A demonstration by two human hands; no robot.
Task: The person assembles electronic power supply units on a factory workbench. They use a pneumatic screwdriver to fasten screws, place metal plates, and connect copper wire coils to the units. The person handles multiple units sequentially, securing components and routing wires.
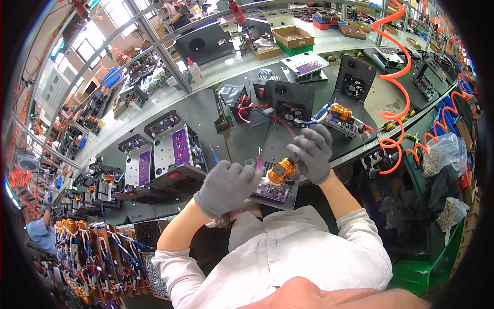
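Note:
My left hand [229,188], in a grey glove, is closed at the left of a circuit-board unit [272,192]; what its curled fingers hold, if anything, is hidden. At the unit's right, my right hand [313,153], gloved too, has its fingers bent but apart and raised. Beside its palm is a copper-wound coil [281,171] with black end pieces, tilted over the purple board. Whether the palm touches the coil or bears its weight I cannot tell. White leads [265,181] lie between the coil and my left fingertips. A blue wire [214,154] pokes up beyond my left hand.
Black panels with fans [290,105] stand beyond my hands. Another coil assembly [341,114] lies at the right, near a hanging orange air hose [401,77]. Metal-topped units [180,147] stand at the left. Wired coils [77,232] fill a rack at lower left.

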